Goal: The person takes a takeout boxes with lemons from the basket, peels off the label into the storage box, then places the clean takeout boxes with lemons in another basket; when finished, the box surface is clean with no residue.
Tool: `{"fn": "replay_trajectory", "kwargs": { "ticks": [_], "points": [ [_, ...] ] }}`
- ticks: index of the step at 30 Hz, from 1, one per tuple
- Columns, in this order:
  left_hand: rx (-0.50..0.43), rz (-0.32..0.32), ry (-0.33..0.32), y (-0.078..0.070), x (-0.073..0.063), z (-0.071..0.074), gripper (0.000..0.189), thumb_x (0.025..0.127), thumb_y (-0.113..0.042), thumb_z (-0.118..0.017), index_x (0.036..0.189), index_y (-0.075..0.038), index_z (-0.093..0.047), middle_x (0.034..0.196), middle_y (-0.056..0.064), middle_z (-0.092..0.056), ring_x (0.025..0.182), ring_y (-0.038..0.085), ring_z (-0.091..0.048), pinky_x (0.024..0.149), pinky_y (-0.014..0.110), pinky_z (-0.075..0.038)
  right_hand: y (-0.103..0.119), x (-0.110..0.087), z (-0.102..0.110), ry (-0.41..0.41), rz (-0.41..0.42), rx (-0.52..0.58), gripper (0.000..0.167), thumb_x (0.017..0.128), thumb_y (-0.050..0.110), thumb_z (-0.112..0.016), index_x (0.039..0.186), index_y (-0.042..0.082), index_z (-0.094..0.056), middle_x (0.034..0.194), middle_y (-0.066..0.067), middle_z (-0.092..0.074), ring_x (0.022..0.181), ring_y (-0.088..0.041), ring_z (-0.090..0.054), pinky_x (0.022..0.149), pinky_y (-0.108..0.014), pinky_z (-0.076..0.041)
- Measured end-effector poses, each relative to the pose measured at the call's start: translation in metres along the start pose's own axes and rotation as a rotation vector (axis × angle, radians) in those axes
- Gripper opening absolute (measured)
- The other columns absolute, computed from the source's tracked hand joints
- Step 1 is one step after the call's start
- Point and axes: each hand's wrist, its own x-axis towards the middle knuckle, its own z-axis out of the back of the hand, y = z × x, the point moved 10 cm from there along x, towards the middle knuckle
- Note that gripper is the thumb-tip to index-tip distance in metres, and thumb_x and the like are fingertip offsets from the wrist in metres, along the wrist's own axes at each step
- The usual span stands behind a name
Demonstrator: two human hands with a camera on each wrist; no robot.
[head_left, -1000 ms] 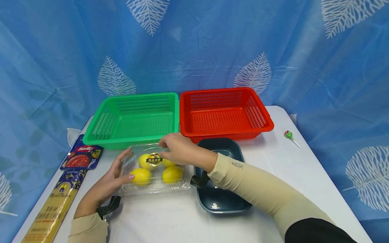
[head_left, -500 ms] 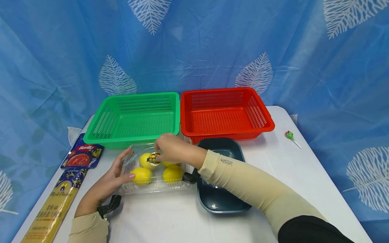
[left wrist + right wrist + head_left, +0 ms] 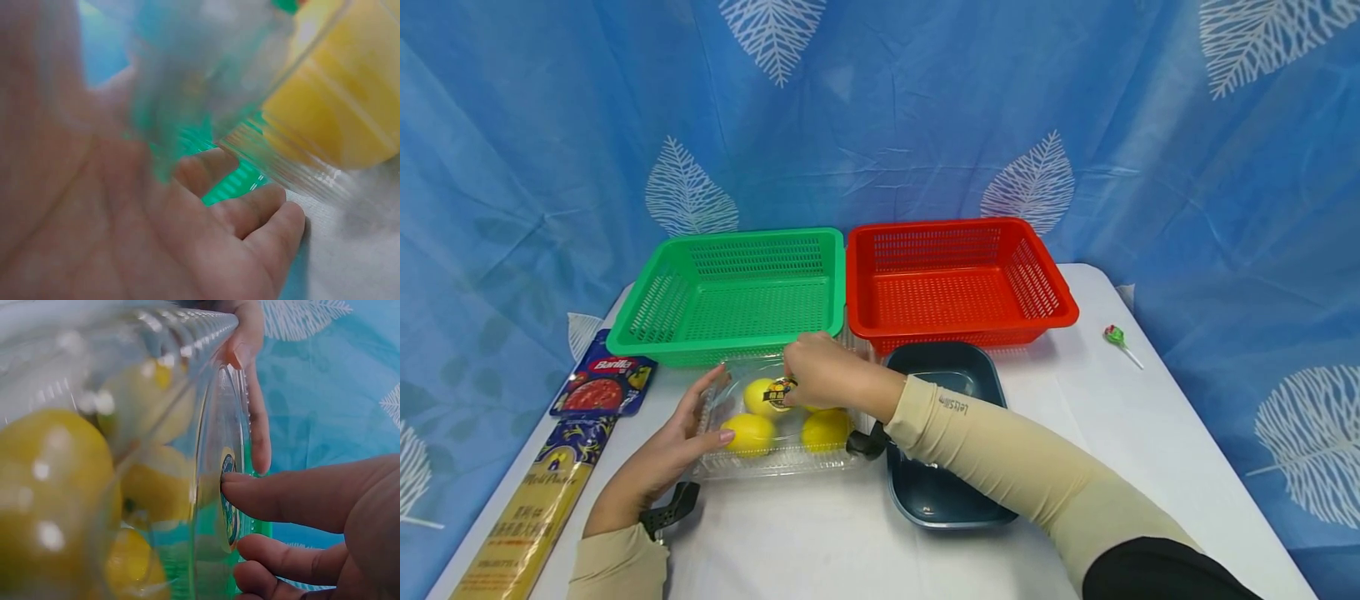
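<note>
A clear plastic fruit box [image 3: 775, 461] with a shut lid holds several yellow lemons [image 3: 750, 434]. A round black-and-gold sticker [image 3: 777, 392] lies on its lid. My left hand [image 3: 681, 437] holds the box's left side, thumb on the lid and fingers along the edge; the left wrist view shows its fingers [image 3: 269, 234] beside the box wall. My right hand [image 3: 831, 375] reaches over the box from the right. In the right wrist view, its thumb [image 3: 275, 495] presses on the sticker, while the other fingers are bent below it. The hand hides part of the lid.
Behind the box stand a green basket [image 3: 730, 346] and a red basket [image 3: 962, 327]. A dark blue dish [image 3: 951, 500] is under the right forearm. At left lie a Barilla pouch [image 3: 598, 383] and a yellow pasta packet [image 3: 531, 517]; a lollipop [image 3: 1116, 337] lies at right.
My right hand has shifted slightly left over the lid, so its thumb now covers part of the sticker. The left hand and the box have stayed in place.
</note>
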Motion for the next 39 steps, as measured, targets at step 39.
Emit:
{"fn": "replay_trajectory", "kwargs": {
  "ticks": [39],
  "points": [
    [0.003,0.013,-0.003,-0.001,0.000,0.000,0.097,0.101,-0.011,-0.069,0.171,-0.026,-0.003,0.174,0.012,0.009,0.150,0.050,0.025,0.100,0.089,0.005,0.008,-0.018,0.012,-0.168,0.072,0.285,0.005,0.101,0.005,-0.072,0.099,0.009,-0.073,0.097,0.003,-0.068,0.088,-0.011,-0.058,0.075,-0.016,-0.050]
  ]
}}
